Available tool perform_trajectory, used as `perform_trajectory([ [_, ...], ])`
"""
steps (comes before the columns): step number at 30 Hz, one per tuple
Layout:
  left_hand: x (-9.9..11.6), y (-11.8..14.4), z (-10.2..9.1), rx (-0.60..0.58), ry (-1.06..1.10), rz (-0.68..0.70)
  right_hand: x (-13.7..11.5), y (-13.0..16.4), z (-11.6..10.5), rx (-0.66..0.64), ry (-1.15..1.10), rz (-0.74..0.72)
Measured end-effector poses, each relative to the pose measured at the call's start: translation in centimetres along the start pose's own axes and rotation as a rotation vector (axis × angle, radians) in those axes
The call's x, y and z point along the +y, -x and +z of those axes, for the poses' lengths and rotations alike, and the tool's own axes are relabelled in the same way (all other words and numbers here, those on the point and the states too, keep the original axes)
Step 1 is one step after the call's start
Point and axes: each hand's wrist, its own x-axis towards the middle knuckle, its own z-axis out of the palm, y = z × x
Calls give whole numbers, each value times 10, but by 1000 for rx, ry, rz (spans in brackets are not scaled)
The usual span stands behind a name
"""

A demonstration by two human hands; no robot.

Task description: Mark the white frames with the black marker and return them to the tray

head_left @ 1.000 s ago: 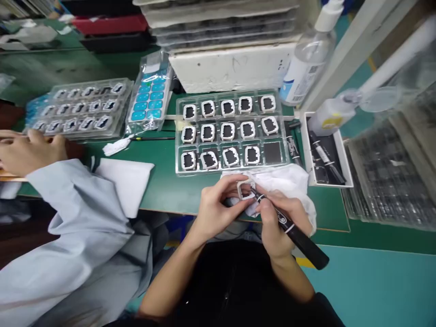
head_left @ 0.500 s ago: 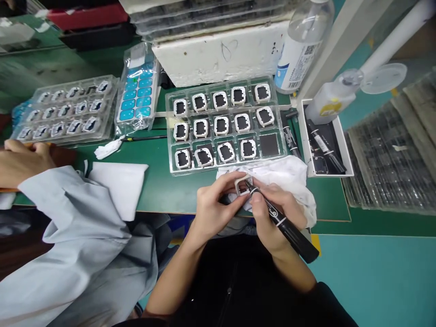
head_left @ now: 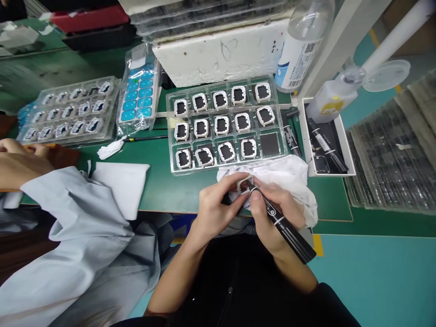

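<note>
My left hand [head_left: 215, 205] pinches a small white square frame part [head_left: 244, 185] at the table's near edge. My right hand [head_left: 272, 213] grips a black marker pen [head_left: 282, 226], its tip touching the frame's inner edge. Both hands rest over a crumpled white cloth [head_left: 286, 175]. Just beyond lies a clear plastic tray [head_left: 227, 125] holding several white frame parts with black centres; its near right pocket [head_left: 270, 144] has no frame in it.
A co-worker's light blue sleeve [head_left: 73, 213] and hand [head_left: 17, 159] are at the left, by a second tray [head_left: 70, 116]. A white box with pens [head_left: 325, 145], two clear bottles [head_left: 299, 45], a blue sticker sheet [head_left: 138, 95], a foam block [head_left: 218, 52] and stacked trays [head_left: 391, 159] surround the green mat.
The view has shifted slightly; my hands stay together on the frame part, the pen's rear end dropping a little. The co-worker's hand has slid a bit left.
</note>
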Motion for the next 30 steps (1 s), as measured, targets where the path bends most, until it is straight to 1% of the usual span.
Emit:
perform_trajectory([
  [3,-1,1,0,3,3,-12,0,-1,0,-23,48,-66],
  [7,-1,2,2,18,32,8,2,-1,2,26,38,-62],
  [12,-2,0,2,23,25,50,1,-1,3,12,65,-103],
  [15,-1,-2,2,19,50,61,0,0,3,23,51,-67],
  [20,0,-2,0,27,60,44,0,0,1,18,48,-66],
  [22,0,-2,-1,26,69,37,0,0,0,14,32,-42],
  [24,0,-3,-1,20,100,12,0,0,-1,9,31,-18],
  [27,0,-5,-1,8,216,-81,2,3,0,8,-10,22],
  [30,3,-10,-1,-7,367,-186,3,6,3,87,-138,91],
])
